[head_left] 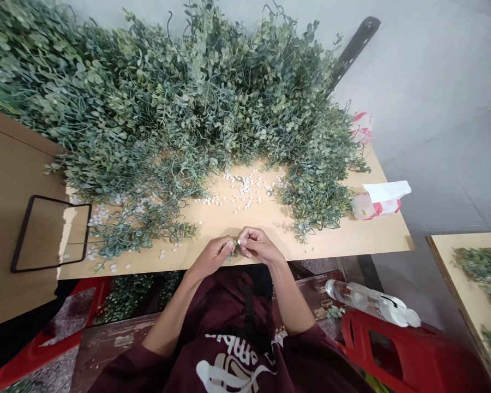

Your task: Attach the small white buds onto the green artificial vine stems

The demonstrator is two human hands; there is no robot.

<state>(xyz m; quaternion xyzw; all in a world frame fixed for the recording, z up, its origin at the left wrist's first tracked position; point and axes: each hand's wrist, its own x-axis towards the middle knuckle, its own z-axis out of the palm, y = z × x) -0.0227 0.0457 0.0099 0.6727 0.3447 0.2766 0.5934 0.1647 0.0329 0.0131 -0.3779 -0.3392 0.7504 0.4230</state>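
Note:
My left hand is closed in a pinch around a small green artificial sprig, most of which is hidden by the fingers. Close beside it, the thumb and forefinger of my right hand pinch a tiny white piece against the sprig's end. Both hands are over the front edge of the wooden table. Small white pieces like these lie scattered beyond my hands. A big heap of artificial eucalyptus-like greenery spreads across the back, and looser sprigs lie to the left.
On the left stand a cardboard box and a black wire frame. A red-and-white plastic packet sits at the table's right end. Lower right are a clear bottle and a red stool. Another table bears more greenery.

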